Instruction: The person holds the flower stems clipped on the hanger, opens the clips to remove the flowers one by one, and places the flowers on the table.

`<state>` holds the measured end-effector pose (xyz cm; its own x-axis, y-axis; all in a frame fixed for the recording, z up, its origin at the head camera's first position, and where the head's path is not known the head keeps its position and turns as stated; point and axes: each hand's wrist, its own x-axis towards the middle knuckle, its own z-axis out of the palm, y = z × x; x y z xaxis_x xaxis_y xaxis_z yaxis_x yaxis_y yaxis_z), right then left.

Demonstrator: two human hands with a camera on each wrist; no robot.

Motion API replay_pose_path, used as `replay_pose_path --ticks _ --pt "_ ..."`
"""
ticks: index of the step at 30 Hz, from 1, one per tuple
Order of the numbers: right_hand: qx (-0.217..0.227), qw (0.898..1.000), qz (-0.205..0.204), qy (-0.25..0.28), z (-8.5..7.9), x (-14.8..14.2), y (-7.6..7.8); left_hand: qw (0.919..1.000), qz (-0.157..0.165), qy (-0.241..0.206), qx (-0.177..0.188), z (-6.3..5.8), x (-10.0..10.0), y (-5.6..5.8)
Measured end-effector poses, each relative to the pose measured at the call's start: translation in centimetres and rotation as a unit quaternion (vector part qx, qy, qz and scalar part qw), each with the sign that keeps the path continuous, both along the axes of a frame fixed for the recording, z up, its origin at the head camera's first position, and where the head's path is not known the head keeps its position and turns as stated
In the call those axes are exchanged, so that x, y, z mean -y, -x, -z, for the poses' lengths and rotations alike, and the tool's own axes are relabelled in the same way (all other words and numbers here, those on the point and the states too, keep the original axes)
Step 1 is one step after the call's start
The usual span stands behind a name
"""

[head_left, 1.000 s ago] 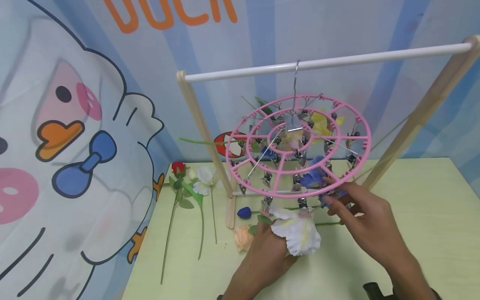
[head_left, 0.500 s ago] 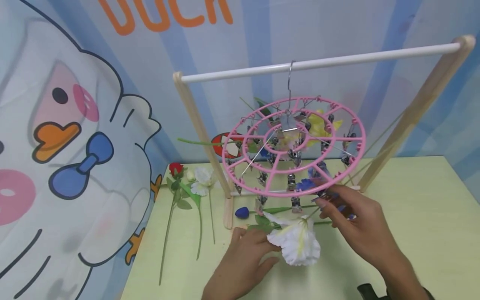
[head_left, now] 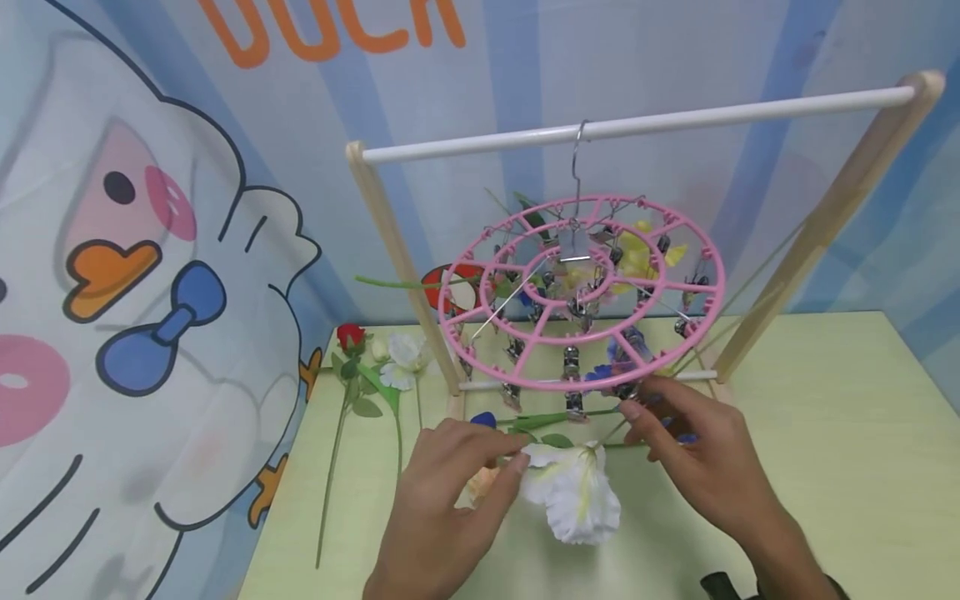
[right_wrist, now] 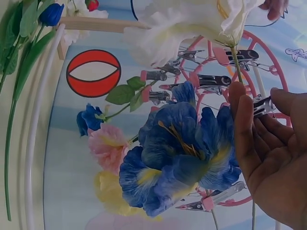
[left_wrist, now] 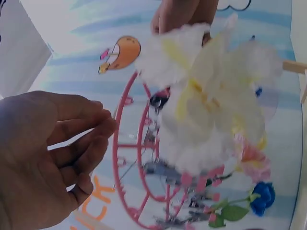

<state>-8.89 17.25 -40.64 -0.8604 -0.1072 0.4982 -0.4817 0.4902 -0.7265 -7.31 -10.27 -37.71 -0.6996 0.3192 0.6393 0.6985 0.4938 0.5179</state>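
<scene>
A white artificial flower [head_left: 576, 498] hangs head-down below the front rim of a pink round clip hanger [head_left: 557, 386], its stem running up to my right hand [head_left: 708, 450]. In the right wrist view, that hand's thumb and fingers hold a metal clip [right_wrist: 262, 106]; the stem [right_wrist: 237, 66] disappears behind the fingertips. My left hand [head_left: 442, 508] is at the flower's left side with fingers loosely bent. In the left wrist view, a gap separates those fingers [left_wrist: 103, 122] from the petals. A blue flower [right_wrist: 168, 153] hangs beside my right hand.
The hanger hooks onto the white rail [head_left: 645, 125] of a wooden stand. Yellow [head_left: 637, 254] and other flowers hang behind. On the table [head_left: 825, 467] lie a red rose [head_left: 350, 337], white flowers [head_left: 405, 358], a blue bud [head_left: 483, 419] and a peach flower [head_left: 482, 483]. A dark object [head_left: 718, 585] is at the front edge.
My left hand has moved left from under the white flower, then up beside its petals. The flower has dropped slightly, showing its stem near my right hand. The hanger has shifted slightly left in view.
</scene>
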Motion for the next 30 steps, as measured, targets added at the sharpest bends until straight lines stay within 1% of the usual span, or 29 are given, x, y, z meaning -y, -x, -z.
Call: replay_pose_path --ticks 1,4,8,10,15,19,22,25,30 --pt "0.002 1.0 0.003 0.001 0.0 0.1 -0.1 0.9999 0.008 0.003 -0.009 -0.1 -0.4 0.1" --pt "0.007 1.0 0.007 0.002 0.1 0.4 -0.2 0.9993 0.022 0.023 -0.017 -0.1 -1.4 0.5" --pt "0.01 1.0 0.011 0.005 0.2 0.8 -0.4 0.9986 0.03 0.039 -0.019 -0.1 -2.4 1.0" --pt "0.009 1.0 0.009 0.007 0.3 0.9 -0.5 0.998 0.029 0.053 -0.018 -0.2 -2.9 1.1" --pt "0.01 1.0 -0.003 0.015 0.4 1.5 -0.7 0.9936 0.0 0.113 -0.003 -0.4 -3.7 1.3" --pt "0.015 1.0 -0.002 0.021 0.6 1.8 -0.8 0.987 -0.022 0.159 0.002 -0.3 -4.3 1.5" --pt "0.014 1.0 0.001 0.024 0.6 1.9 -0.9 0.9819 -0.035 0.186 0.009 -0.1 -4.6 1.7" --pt "0.013 1.0 0.004 0.024 0.6 2.0 -1.0 0.9779 -0.047 0.203 0.014 0.0 -4.7 1.9" --pt "0.016 1.0 0.007 0.024 0.7 2.1 -1.1 0.9759 -0.056 0.21 0.022 0.1 -4.9 2.2"
